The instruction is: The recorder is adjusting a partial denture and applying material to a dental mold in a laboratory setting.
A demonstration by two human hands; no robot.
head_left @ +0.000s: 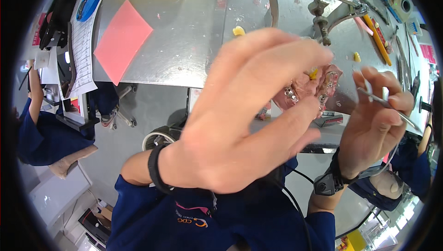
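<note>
We see the pink dental piece (302,88) with metal fittings near the front edge of the worktop (184,34), partly hidden by the left hand (254,112), whose thumb and fingers arch apart around it; we cannot tell whether they grip. The right hand (380,108), its fingers curled closed, clasps a slender metal instrument (385,103) just beside. We judge the piece light and stiff, its fittings easily bent, and best held by its broad pink sides.
</note>
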